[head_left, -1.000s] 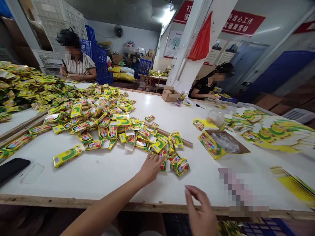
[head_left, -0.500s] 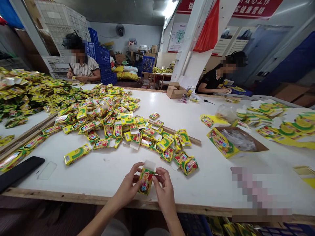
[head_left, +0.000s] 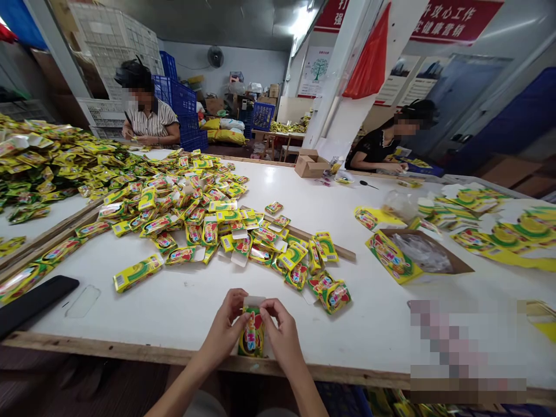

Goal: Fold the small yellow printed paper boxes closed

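Both my hands hold one small yellow carton (head_left: 252, 333) upright over the near edge of the white table (head_left: 182, 307). My left hand (head_left: 226, 330) grips its left side, fingers curled at the top flap. On the carton's right side my right hand (head_left: 282, 336) pinches it, fingertips at the white top flap. Just beyond my hands lies a heap of the same yellow cartons (head_left: 204, 214), the closest ones (head_left: 330, 292) a short way to the right.
A black phone (head_left: 35, 298) lies at the table's left edge. An open brown box (head_left: 417, 252) with plastic bags sits to the right, flat yellow carton blanks (head_left: 486, 220) beyond it. Two people sit working at the far side. A wooden slat (head_left: 334, 246) lies under the heap.
My left hand took a carton from the heap and brought it to the near edge. My right hand joined it, and both now close on its top flap.
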{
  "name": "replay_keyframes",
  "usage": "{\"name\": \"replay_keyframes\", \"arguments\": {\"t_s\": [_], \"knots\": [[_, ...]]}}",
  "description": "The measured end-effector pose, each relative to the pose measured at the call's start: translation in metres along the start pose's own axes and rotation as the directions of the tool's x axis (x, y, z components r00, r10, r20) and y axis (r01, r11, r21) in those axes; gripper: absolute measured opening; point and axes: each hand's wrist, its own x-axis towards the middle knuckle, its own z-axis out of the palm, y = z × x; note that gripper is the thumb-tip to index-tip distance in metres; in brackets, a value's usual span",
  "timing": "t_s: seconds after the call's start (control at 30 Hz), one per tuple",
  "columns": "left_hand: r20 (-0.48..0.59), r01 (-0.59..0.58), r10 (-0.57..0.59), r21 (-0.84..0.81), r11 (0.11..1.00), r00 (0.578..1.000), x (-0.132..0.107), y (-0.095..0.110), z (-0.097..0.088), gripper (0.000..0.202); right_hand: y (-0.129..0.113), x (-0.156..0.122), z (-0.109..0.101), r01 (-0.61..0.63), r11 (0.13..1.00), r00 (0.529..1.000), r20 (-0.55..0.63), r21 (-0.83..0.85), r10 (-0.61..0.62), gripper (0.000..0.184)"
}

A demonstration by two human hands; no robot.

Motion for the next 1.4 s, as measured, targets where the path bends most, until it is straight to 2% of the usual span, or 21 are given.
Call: {"name": "replay_keyframes", "arguments": {"t_s": [0.07, 0.17, 0.3, 0.6, 0.77, 0.97, 1.03, 1.1, 1.13, 1.17, 1.2, 1.23, 1.27, 1.3, 1.33, 1.37, 1.4], "knots": [[-0.015, -0.004, 0.003, -0.018, 1.000, 1.000, -0.001, 0.000, 0.002, 0.029, 0.000, -0.001, 0.001, 0.013, 0.999, 0.999, -0.036, 0.033, -0.012, 0.017], [0.012, -0.019, 0.018, 0.091, 0.996, 1.000, -0.003, 0.004, 0.002, 0.014, -0.002, -0.005, 0.001, 0.048, 0.999, 0.999, 0.013, 0.001, -0.048, 0.016], [-0.023, -0.019, 0.022, 0.136, 0.990, 0.999, -0.006, 0.011, 0.003, 0.016, -0.008, -0.008, -0.002, 0.094, 0.995, 0.995, 0.035, -0.037, -0.092, 0.012], [-0.160, 0.079, -0.059, 0.124, 0.989, 0.985, 0.000, 0.011, 0.010, 0.017, -0.020, -0.002, 0.003, 0.003, 0.997, 0.999, -0.035, -0.074, -0.006, 0.015], [-0.089, 0.071, -0.063, 0.095, 0.993, 0.994, -0.005, 0.006, 0.005, 0.020, -0.016, -0.006, -0.001, -0.004, 1.000, 1.000, 0.012, 0.008, 0.004, 0.017], [-0.076, -0.028, 0.040, 0.146, 0.989, 0.996, -0.013, -0.002, 0.003, 0.016, -0.007, -0.015, 0.004, 0.031, 0.997, 0.998, 0.052, 0.068, -0.034, 0.016], [-0.049, -0.031, 0.039, 0.163, 0.986, 0.998, -0.016, -0.002, 0.003, 0.018, -0.009, -0.018, 0.000, 0.076, 0.997, 0.997, 0.012, 0.001, -0.076, 0.017], [-0.038, -0.009, 0.016, 0.166, 0.986, 0.999, -0.019, -0.003, 0.000, 0.027, -0.015, -0.026, -0.022, 0.126, 0.982, 0.981, -0.130, -0.143, -0.145, 0.018], [-0.048, 0.007, 0.002, 0.173, 0.985, 0.999, -0.021, -0.003, -0.002, 0.031, -0.019, -0.032, -0.041, 0.127, 0.961, 0.951, -0.244, -0.244, -0.188, 0.019], [-0.067, 0.024, -0.011, 0.192, 0.981, 0.998, -0.022, -0.003, -0.004, 0.032, -0.025, -0.039, -0.065, 0.100, 0.927, 0.893, -0.378, -0.361, -0.243, 0.020], [-0.088, 0.041, -0.022, 0.221, 0.974, 0.996, -0.022, -0.004, -0.007, 0.031, -0.031, -0.048, -0.091, 0.036, 0.879, 0.809, -0.503, -0.475, -0.305, 0.021], [-0.102, 0.055, -0.030, 0.259, 0.964, 0.994, -0.022, -0.004, -0.009, 0.028, -0.038, -0.057, -0.118, -0.057, 0.810, 0.699, -0.602, -0.584, -0.385, 0.023], [-0.107, 0.067, -0.037, 0.297, 0.953, 0.994, -0.021, -0.005, -0.010, 0.026, -0.044, -0.065, -0.144, -0.153, 0.719, 0.585, -0.649, -0.678, -0.487, 0.025], [-0.100, 0.075, -0.043, 0.330, 0.941, 0.994, -0.020, -0.005, -0.010, 0.025, -0.050, -0.072, -0.166, -0.222, 0.630, 0.518, -0.638, -0.744, -0.570, 0.026], [-0.086, 0.074, -0.047, 0.356, 0.932, 0.995, -0.019, -0.006, -0.010, 0.024, -0.054, -0.077, -0.182, -0.275, 0.559, 0.470, -0.617, -0.782, -0.632, 0.027], [-0.068, 0.067, -0.045, 0.373, 0.925, 0.997, -0.018, -0.006, -0.008, 0.024, -0.055, -0.078, -0.193, -0.296, 0.522, 0.454, -0.599, -0.800, -0.659, 0.028], [-0.052, 0.058, -0.041, 0.383, 0.922, 0.998, -0.017, -0.007, -0.006, 0.023, -0.053, -0.075, -0.197, -0.287, 0.526, 0.471, -0.596, -0.800, -0.650, 0.029]]}}
